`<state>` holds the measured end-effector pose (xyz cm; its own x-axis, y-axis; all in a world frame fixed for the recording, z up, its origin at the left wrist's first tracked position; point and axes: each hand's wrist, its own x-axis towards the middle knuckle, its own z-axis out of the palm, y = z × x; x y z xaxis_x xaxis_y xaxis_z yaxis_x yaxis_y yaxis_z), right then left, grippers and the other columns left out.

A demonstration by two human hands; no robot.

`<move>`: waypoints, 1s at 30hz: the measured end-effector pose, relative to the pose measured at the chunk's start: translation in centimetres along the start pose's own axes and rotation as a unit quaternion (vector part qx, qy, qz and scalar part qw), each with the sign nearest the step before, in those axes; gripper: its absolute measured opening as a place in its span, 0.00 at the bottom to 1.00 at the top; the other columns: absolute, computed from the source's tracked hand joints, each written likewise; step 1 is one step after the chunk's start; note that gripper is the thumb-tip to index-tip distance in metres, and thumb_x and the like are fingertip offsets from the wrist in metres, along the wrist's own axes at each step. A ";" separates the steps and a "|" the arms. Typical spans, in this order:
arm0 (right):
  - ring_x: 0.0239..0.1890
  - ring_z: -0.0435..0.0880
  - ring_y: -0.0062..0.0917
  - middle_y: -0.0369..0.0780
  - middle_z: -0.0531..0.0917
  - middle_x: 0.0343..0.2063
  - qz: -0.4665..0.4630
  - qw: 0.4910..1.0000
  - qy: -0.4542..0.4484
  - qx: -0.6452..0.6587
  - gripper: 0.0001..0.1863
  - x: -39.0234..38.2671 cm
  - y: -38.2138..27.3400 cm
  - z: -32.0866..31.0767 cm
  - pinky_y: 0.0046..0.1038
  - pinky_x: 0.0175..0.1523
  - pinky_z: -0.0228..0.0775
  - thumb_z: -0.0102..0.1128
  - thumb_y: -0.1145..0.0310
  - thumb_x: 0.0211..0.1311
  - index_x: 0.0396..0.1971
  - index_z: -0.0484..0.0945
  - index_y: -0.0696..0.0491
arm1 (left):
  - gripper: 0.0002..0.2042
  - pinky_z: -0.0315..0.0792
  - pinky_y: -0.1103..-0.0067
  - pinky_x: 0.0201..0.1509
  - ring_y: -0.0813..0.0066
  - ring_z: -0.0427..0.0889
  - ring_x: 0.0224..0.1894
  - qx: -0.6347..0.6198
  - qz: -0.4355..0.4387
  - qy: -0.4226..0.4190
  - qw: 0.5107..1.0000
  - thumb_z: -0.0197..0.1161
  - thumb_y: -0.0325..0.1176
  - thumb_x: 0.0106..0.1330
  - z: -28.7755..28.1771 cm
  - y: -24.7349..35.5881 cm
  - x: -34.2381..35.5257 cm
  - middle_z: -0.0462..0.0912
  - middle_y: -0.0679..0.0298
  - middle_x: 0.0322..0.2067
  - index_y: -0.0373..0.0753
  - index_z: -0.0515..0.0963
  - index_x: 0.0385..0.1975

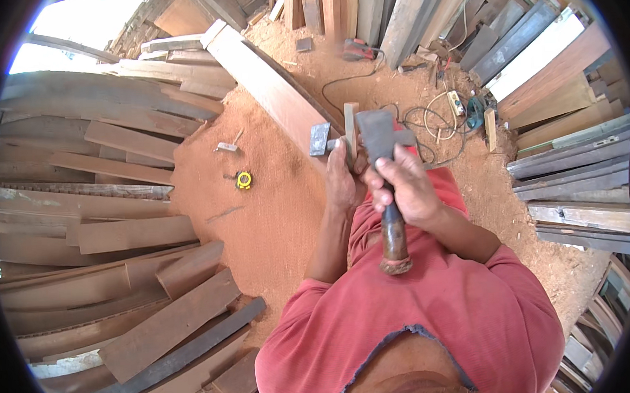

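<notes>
My right hand (407, 189) grips a wide grey chisel (376, 134) by its dark handle, which ends in a worn wooden butt lying over my red shirt. My left hand (343, 181) is closed just left of the chisel, by an upright narrow wooden piece (351, 116) and a square metal head (319, 139); what it grips is partly hidden. A long pale board (268, 89) runs from behind my hands toward the upper left. A yellow tape measure (243, 179) and a small tool (227, 145) lie on the sawdust to the left.
Stacked planks (117, 177) fill the left side. More boards (555, 59) lean at the back and right. A red-and-black power tool (356, 49), tangled cords, a power strip (455, 103) and a teal power tool (474, 112) lie on the sawdust-covered floor (258, 262).
</notes>
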<state>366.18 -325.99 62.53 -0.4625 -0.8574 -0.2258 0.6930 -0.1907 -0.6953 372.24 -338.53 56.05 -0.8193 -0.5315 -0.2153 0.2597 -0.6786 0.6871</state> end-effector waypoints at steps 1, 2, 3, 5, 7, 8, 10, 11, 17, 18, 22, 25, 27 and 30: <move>0.20 0.69 0.12 0.35 0.72 0.28 0.011 1.000 -0.015 0.011 0.07 0.1 0.1 0.6 0.21 0.25 0.73 0.43 0.68 0.74 0.47 0.62 0.51 | 0.11 0.71 0.82 0.33 0.79 0.74 0.28 0.052 0.004 0.021 0.998 0.47 0.39 0.77 0.3 0.2 0.4 0.76 0.67 0.28 0.39 0.72 0.41; 0.20 0.69 0.12 0.35 0.71 0.28 0.018 0.999 -0.027 -0.009 0.08 0.0 0.2 1.2 0.21 0.26 0.73 0.42 0.68 0.74 0.48 0.62 0.52 | 0.11 0.72 0.82 0.34 0.78 0.76 0.30 0.104 0.004 0.045 0.994 0.47 0.39 0.76 0.4 0.2 0.6 0.77 0.66 0.29 0.38 0.73 0.41; 0.20 0.69 0.12 0.35 0.71 0.27 0.037 0.999 -0.038 0.002 0.09 -0.3 0.6 1.4 0.21 0.26 0.73 0.42 0.67 0.74 0.49 0.62 0.52 | 0.12 0.74 0.81 0.36 0.78 0.77 0.32 0.143 0.003 0.035 0.989 0.47 0.39 0.76 -0.8 -0.1 0.9 0.78 0.65 0.32 0.37 0.73 0.42; 0.19 0.68 0.12 0.34 0.70 0.27 0.049 0.998 -0.048 -0.002 0.12 -0.8 1.4 1.3 0.20 0.26 0.70 0.48 0.61 0.74 0.50 0.63 0.50 | 0.13 0.74 0.80 0.35 0.78 0.78 0.33 0.180 -0.011 0.058 0.982 0.46 0.38 0.77 0.5 0.6 0.2 0.79 0.64 0.33 0.37 0.74 0.45; 0.18 0.68 0.12 0.34 0.69 0.26 0.052 0.998 -0.041 -0.006 0.12 -1.4 1.3 1.3 0.20 0.26 0.70 0.48 0.61 0.74 0.50 0.63 0.51 | 0.16 0.73 0.82 0.39 0.80 0.78 0.37 0.247 0.042 0.033 0.968 0.44 0.41 0.79 -0.2 0.1 -0.6 0.80 0.67 0.37 0.38 0.76 0.47; 0.18 0.68 0.12 0.34 0.69 0.25 0.054 0.998 -0.040 -0.009 0.13 -1.7 1.2 1.4 0.20 0.26 0.70 0.48 0.61 0.74 0.49 0.63 0.51 | 0.17 0.73 0.83 0.40 0.81 0.78 0.38 0.279 0.070 0.021 0.958 0.42 0.42 0.80 0.0 0.3 -1.0 0.80 0.68 0.39 0.39 0.76 0.48; 0.17 0.67 0.12 0.33 0.69 0.24 0.052 0.998 -0.043 -0.007 0.13 -2.2 1.4 1.2 0.20 0.25 0.70 0.48 0.61 0.74 0.50 0.63 0.51 | 0.18 0.71 0.83 0.36 0.82 0.76 0.34 0.236 0.055 0.044 0.969 0.41 0.43 0.80 0.9 0.2 -1.8 0.78 0.70 0.34 0.39 0.76 0.44; 0.17 0.67 0.12 0.33 0.69 0.24 0.049 0.998 -0.045 -0.007 0.13 -2.3 1.3 1.1 0.20 0.24 0.70 0.48 0.61 0.74 0.50 0.63 0.51 | 0.18 0.70 0.84 0.34 0.82 0.75 0.32 0.214 0.049 0.055 0.974 0.40 0.44 0.80 1.4 0.3 -2.2 0.77 0.71 0.31 0.39 0.75 0.42; 0.17 0.66 0.12 0.35 0.69 0.25 -0.083 0.993 0.065 -0.053 0.11 -5.7 -4.5 -0.2 0.20 0.25 0.68 0.43 0.64 0.75 0.50 0.60 0.52 | 0.21 0.53 0.82 0.23 0.85 0.59 0.20 0.156 -0.103 -0.027 0.982 0.47 0.53 0.76 -4.5 -5.1 -9.7 0.66 0.73 0.20 0.41 0.71 0.30; 0.17 0.66 0.12 0.35 0.70 0.25 -0.079 0.992 0.070 -0.072 0.09 -5.2 -4.5 -1.6 0.21 0.24 0.68 0.43 0.65 0.74 0.48 0.61 0.51 | 0.20 0.55 0.83 0.24 0.85 0.59 0.20 0.125 -0.096 -0.017 0.987 0.46 0.52 0.77 -4.5 -4.7 -10.0 0.64 0.73 0.19 0.41 0.70 0.29; 0.18 0.67 0.12 0.34 0.70 0.26 -0.024 0.997 0.073 0.009 0.07 -2.5 -1.4 -2.6 0.20 0.24 0.69 0.45 0.64 0.74 0.45 0.63 0.50 | 0.18 0.59 0.82 0.25 0.83 0.60 0.20 -0.005 -0.047 -0.001 0.999 0.47 0.49 0.77 -0.7 -0.8 -4.2 0.62 0.72 0.18 0.41 0.69 0.30; 0.19 0.68 0.13 0.35 0.71 0.27 0.004 1.000 0.001 0.025 0.08 -0.9 -0.7 -0.5 0.20 0.24 0.71 0.45 0.64 0.74 0.46 0.63 0.51 | 0.18 0.67 0.79 0.30 0.79 0.69 0.24 0.022 -0.013 -0.002 1.000 0.49 0.50 0.76 1.1 0.7 -0.9 0.70 0.70 0.23 0.40 0.72 0.38; 0.18 0.68 0.12 0.34 0.71 0.26 0.033 0.998 -0.040 0.023 0.09 -0.8 -0.4 1.0 0.20 0.24 0.71 0.45 0.64 0.74 0.47 0.63 0.51 | 0.17 0.75 0.78 0.38 0.77 0.79 0.33 0.135 0.067 0.032 0.988 0.49 0.46 0.76 3.6 1.6 0.2 0.78 0.66 0.34 0.38 0.73 0.47; 0.18 0.68 0.11 0.34 0.70 0.25 0.046 0.997 -0.065 0.000 0.10 -1.3 0.3 1.8 0.20 0.24 0.70 0.45 0.64 0.74 0.47 0.63 0.53 | 0.15 0.74 0.81 0.35 0.80 0.78 0.33 0.192 0.053 -0.001 0.980 0.47 0.41 0.78 -0.8 0.2 1.1 0.79 0.66 0.35 0.37 0.73 0.50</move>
<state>367.99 -325.80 63.81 -0.3205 -0.9263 -0.1982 0.7296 -0.1079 -0.6753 371.81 -339.66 55.39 -0.7994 -0.5874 -0.1267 0.1330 -0.3785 0.9160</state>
